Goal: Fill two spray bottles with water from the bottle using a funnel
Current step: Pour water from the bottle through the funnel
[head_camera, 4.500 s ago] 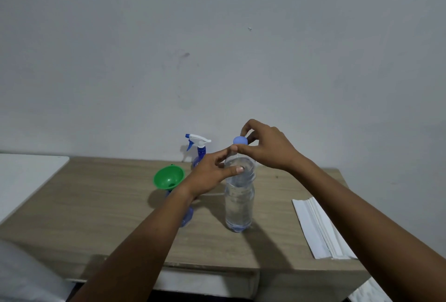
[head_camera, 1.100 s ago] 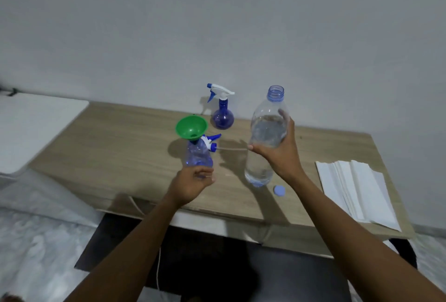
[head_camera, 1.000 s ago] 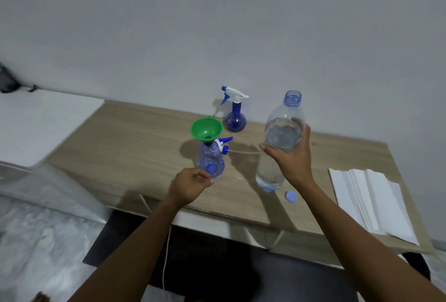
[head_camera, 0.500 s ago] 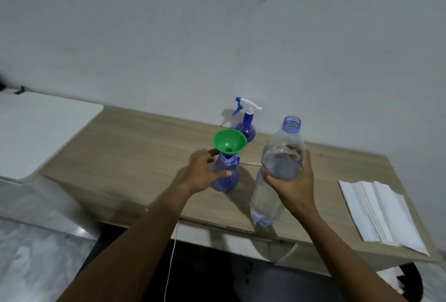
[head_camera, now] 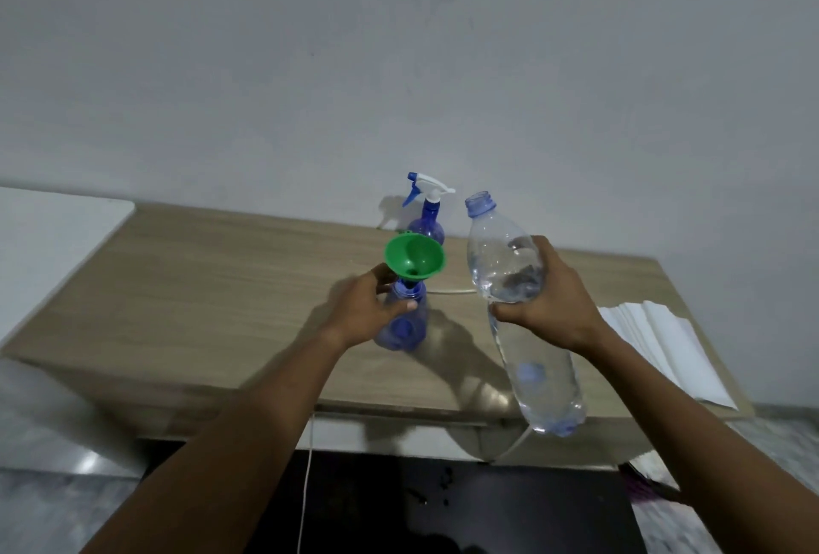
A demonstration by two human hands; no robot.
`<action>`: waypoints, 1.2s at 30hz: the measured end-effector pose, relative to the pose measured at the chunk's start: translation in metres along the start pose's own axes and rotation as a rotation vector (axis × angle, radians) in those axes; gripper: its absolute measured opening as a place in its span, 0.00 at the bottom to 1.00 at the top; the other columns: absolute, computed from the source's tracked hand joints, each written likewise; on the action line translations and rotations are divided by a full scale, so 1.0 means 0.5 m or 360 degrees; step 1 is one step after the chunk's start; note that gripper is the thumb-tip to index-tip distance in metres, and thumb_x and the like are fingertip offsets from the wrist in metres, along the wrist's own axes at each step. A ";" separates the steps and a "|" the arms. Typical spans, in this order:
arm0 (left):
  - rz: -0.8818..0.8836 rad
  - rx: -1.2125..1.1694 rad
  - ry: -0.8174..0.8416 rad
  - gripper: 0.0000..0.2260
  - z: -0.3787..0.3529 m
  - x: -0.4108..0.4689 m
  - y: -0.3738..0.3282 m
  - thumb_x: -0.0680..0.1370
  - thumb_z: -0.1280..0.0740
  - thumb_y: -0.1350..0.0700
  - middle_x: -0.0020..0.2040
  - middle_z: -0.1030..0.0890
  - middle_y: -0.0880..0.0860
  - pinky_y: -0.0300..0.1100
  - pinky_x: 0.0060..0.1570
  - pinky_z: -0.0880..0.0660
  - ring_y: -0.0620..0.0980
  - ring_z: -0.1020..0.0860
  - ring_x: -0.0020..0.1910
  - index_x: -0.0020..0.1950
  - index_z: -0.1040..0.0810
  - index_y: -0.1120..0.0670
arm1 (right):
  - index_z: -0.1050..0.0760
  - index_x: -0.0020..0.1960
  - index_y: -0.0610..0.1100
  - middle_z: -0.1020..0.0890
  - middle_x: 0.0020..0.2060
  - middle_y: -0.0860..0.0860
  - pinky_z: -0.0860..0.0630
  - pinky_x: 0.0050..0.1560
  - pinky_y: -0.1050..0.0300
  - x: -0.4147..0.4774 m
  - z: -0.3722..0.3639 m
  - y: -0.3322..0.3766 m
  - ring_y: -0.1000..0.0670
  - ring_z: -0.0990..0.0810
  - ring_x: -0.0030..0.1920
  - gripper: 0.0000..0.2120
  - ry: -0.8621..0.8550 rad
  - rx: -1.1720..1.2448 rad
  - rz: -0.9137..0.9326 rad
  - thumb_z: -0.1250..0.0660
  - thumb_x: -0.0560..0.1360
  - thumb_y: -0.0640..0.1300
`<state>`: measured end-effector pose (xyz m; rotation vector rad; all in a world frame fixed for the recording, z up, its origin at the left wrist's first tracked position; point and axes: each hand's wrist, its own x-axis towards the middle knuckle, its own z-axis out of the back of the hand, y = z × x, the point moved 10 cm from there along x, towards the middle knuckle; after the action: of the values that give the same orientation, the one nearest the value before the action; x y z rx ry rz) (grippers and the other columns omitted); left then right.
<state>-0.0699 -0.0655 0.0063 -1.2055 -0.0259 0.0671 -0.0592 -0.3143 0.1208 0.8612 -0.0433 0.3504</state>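
A green funnel [head_camera: 414, 261] sits in the neck of a blue spray bottle [head_camera: 405, 325] that stands on the wooden table [head_camera: 221, 287]. My left hand [head_camera: 365, 310] grips this bottle just below the funnel. My right hand [head_camera: 547, 301] holds a clear uncapped water bottle [head_camera: 514, 287] lifted off the table and tilted with its mouth leaning left, toward the funnel. A second blue spray bottle [head_camera: 427, 216] with its white trigger head on stands behind, near the wall. The blue cap [head_camera: 530, 372] shows through the water bottle's lower part.
A stack of white paper towels [head_camera: 664, 345] lies on the table's right end. A white surface [head_camera: 48, 239] adjoins the table on the left. A thin white cord [head_camera: 306, 478] hangs below the front edge over a dark floor area.
My right hand has raised the water bottle and tipped its mouth leftward toward the funnel. My left hand still holds the funnel bottle.
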 end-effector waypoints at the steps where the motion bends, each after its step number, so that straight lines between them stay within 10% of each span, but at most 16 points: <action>1: 0.0006 0.0011 0.0011 0.21 -0.002 0.001 0.001 0.73 0.22 0.59 0.54 0.17 0.47 0.35 0.53 0.23 0.46 0.20 0.57 0.65 0.21 0.53 | 0.31 0.60 0.59 0.15 0.44 0.53 0.17 0.47 0.52 0.000 -0.001 -0.003 0.52 0.15 0.43 0.35 0.0038 -0.0035 -0.0019 0.18 0.58 0.43; 14: 0.0082 0.0034 0.0054 0.19 -0.011 0.000 0.005 0.75 0.24 0.55 0.58 0.15 0.52 0.46 0.60 0.24 0.49 0.19 0.60 0.64 0.19 0.55 | 0.32 0.59 0.60 0.19 0.29 0.58 0.22 0.43 0.53 0.021 -0.031 -0.016 0.52 0.22 0.33 0.34 0.0456 -0.0422 -0.0150 0.21 0.58 0.44; 20: 0.0080 0.0071 0.0058 0.18 -0.014 -0.005 0.007 0.77 0.26 0.54 0.53 0.17 0.49 0.24 0.44 0.28 0.45 0.22 0.55 0.66 0.20 0.54 | 0.32 0.60 0.58 0.16 0.32 0.55 0.20 0.49 0.53 0.036 -0.043 0.002 0.51 0.18 0.41 0.34 0.0568 -0.0581 -0.0093 0.20 0.59 0.45; 28: 0.0062 0.0064 0.0066 0.18 -0.014 -0.005 0.006 0.78 0.27 0.56 0.54 0.18 0.49 0.21 0.44 0.29 0.44 0.22 0.55 0.67 0.20 0.54 | 0.34 0.59 0.61 0.15 0.34 0.53 0.21 0.48 0.52 0.050 -0.043 0.011 0.50 0.18 0.42 0.35 0.0645 -0.0645 -0.0100 0.20 0.59 0.48; 36: 0.0073 0.0020 0.0096 0.19 -0.020 0.004 0.021 0.77 0.26 0.55 0.59 0.16 0.52 0.46 0.63 0.25 0.50 0.19 0.62 0.68 0.21 0.53 | 0.35 0.60 0.60 0.18 0.28 0.55 0.24 0.42 0.54 0.047 -0.043 0.020 0.53 0.21 0.35 0.34 0.0727 -0.0763 -0.0099 0.22 0.59 0.50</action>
<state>-0.0678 -0.0710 -0.0073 -1.1952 0.0552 0.0710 -0.0425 -0.2856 0.1181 0.2945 0.3122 0.4485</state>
